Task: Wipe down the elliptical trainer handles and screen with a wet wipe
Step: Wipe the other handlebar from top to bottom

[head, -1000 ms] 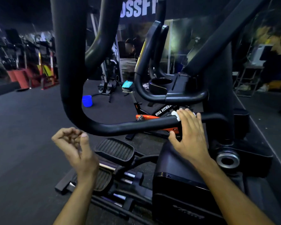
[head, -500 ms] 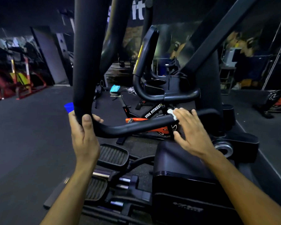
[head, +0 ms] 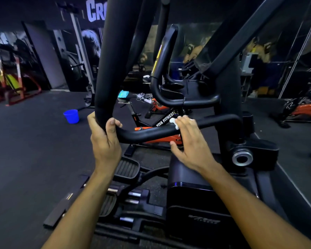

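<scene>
While the left hand [head: 104, 139] grips the bend of the black handle [head: 151, 133], the right hand [head: 188, 141] lies flat on the bar farther along, fingers straight, pressing the white wet wipe [head: 174, 122] against it.

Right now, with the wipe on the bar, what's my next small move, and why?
Probably slide the right hand and wipe leftward along the bar toward the left hand. The left hand grips the bend and steadies it, and the stretch between the hands looks unwiped.
</scene>
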